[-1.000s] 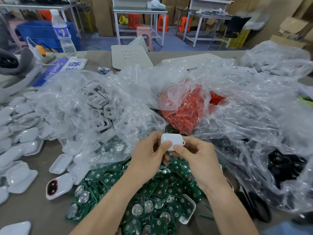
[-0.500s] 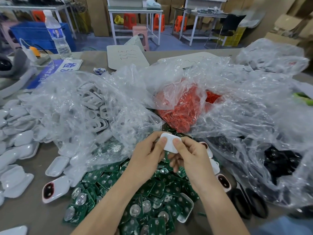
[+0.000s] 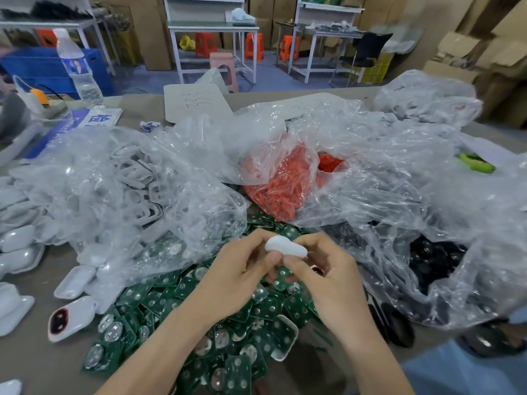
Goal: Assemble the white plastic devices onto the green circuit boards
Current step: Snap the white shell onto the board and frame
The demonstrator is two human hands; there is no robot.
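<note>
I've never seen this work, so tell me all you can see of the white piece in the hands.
The white piece is a small rounded shell, smooth like moulded plastic, blurred so finer parts are unclear. It sits tilted, right end lower, pinched by the left hand and right hand, held above the pile of green boards.

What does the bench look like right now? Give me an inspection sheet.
Surface: grey table, mostly covered.
Job's things: white plastic device held above the pile of green circuit boards; white shells at left.
Clutter: clear plastic bags, one holding red parts; water bottle.
Grips: left hand and right hand both pinch the device.
Cables: black cable at far left, away from the hands.
Surroundings: white workbenches, stools, cardboard boxes.
</note>
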